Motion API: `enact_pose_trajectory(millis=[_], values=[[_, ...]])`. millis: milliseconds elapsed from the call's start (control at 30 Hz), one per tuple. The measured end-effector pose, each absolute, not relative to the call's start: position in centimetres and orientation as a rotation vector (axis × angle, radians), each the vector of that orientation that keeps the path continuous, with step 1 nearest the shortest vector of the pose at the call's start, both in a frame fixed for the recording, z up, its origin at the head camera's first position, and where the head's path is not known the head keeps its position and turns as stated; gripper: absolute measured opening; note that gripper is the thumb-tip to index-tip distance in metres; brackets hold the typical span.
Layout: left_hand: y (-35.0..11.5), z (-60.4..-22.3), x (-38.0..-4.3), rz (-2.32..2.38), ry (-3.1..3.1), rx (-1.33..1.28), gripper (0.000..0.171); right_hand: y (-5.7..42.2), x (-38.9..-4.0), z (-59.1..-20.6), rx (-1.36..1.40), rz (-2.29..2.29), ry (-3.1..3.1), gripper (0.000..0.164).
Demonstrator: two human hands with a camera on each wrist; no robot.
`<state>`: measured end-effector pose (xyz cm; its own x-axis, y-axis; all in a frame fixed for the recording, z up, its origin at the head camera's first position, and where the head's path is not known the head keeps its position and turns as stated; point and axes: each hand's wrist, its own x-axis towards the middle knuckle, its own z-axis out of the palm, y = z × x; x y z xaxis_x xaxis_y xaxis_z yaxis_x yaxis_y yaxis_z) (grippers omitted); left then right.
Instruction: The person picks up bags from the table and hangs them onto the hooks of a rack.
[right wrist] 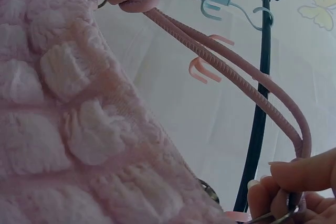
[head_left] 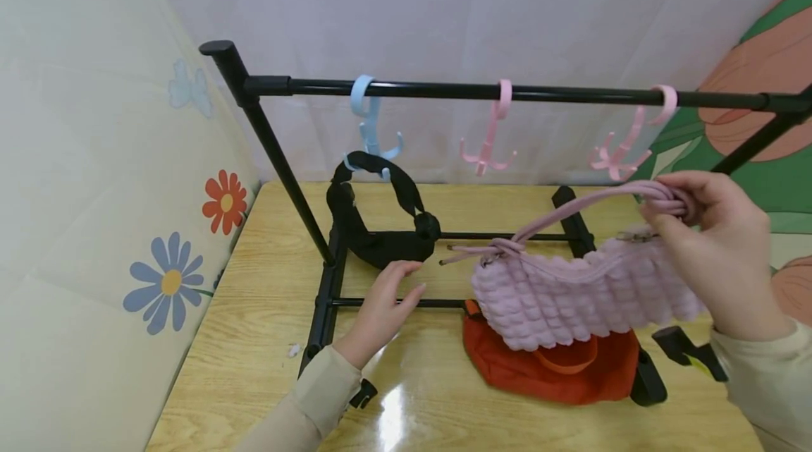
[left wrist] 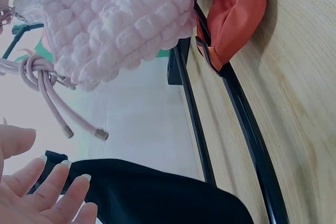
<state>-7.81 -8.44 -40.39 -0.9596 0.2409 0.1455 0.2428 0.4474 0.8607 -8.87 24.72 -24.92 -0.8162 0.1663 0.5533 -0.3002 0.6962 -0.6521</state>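
My right hand (head_left: 729, 247) pinches the knotted end of the strap (head_left: 590, 199) of a puffy lilac handbag (head_left: 571, 290), which hangs tilted above the table. In the right wrist view, thumb and fingers close round the strap (right wrist: 283, 114) beside a metal ring. My left hand (head_left: 383, 307) holds nothing; its fingers are loosely spread just below a black bag (head_left: 387, 244). That black bag hangs by its strap from a blue hook (head_left: 374, 127) on the rack's bar. In the left wrist view, the lilac bag's loose cord ends (left wrist: 79, 121) dangle above my left fingers.
Two pink hooks, one mid-bar (head_left: 487, 138) and one farther right (head_left: 624, 142), hang from the black rack bar (head_left: 431, 90). A red-orange bag (head_left: 539, 371) lies on the wooden table (head_left: 235, 339), partly under the lilac bag. Rack feet and lower rods cross the table.
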Motion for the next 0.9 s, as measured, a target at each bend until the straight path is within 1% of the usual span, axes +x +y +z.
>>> enact_pose_trajectory(millis=[100,333,533,733,900], values=[[-8.5,-40.4,-7.8,-1.579,-2.679,-0.447,0.038,24.8,-8.9,-25.0,0.127,1.025,-2.306,0.050],[-8.2,-40.5,-8.0,-1.573,-2.606,-0.493,0.035,24.5,-8.9,-24.8,0.141,1.047,-2.315,0.057],[-7.9,-40.1,-8.1,-1.583,-2.564,-0.515,0.034,24.0,-9.1,-24.7,0.189,1.142,-2.277,0.059],[-7.6,-39.2,-7.9,-1.612,-2.533,-0.531,0.035,23.6,-9.2,-24.6,0.250,1.241,-2.254,0.057],[-7.2,-38.7,-8.0,-1.636,-2.465,-0.581,0.035,22.8,-9.4,-24.6,0.360,1.407,-2.196,0.051]])
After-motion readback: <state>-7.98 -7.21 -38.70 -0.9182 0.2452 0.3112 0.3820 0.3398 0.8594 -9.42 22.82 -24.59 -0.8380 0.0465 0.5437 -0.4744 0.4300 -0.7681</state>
